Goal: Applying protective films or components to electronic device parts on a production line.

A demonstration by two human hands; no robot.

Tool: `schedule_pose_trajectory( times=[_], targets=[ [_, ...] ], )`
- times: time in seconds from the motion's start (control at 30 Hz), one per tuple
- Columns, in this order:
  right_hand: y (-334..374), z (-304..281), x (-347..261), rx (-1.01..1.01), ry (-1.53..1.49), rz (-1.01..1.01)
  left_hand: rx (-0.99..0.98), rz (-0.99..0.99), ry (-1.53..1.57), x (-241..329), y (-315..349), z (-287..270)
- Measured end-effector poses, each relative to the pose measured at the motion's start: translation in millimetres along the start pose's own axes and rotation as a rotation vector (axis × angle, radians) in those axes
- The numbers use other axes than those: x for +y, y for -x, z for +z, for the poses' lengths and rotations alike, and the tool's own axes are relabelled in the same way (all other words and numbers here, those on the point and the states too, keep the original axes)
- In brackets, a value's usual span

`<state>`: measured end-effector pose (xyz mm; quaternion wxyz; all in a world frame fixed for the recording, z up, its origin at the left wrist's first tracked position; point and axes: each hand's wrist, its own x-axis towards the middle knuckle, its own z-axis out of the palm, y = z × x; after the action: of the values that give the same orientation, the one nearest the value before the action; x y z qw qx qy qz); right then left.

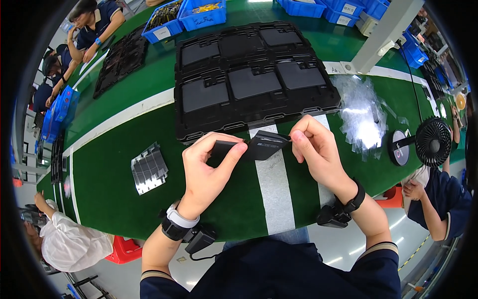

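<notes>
Above the near edge of the table, my left hand [208, 164] grips a flat black battery pack [267, 145] between thumb and fingers. The pack looks like two dark slabs set at an angle, and the right one carries small pale print. At the right end of the pack, my right hand [314, 145] pinches a thin dark part of it between thumb and forefinger. Just beyond my hands lies a black moulded tray [224, 110] with flat dark grey pieces in its compartments. A sheet of black-and-silver stickers [149, 168] is to the left of my left hand.
Clear plastic films [362, 117] lie heaped on the right, beside a small black fan [432, 142]. A white post [386, 37] rises behind them. Blue bins [203, 17] line the far side, and another black tray [119, 62] sits far left. Other people sit around the table.
</notes>
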<state>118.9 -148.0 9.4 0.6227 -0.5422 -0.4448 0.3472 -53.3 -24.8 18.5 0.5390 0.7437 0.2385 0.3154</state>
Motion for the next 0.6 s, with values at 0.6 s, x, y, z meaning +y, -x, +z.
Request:
schedule_pose_trajectory(
  times=[0.6],
  targets=[
    [-2.1, 3.0, -9.6, -0.220, 0.442, -0.021, -0.048, -0.056, 0.123, -6.9, -1.7, -4.2]
  ],
)
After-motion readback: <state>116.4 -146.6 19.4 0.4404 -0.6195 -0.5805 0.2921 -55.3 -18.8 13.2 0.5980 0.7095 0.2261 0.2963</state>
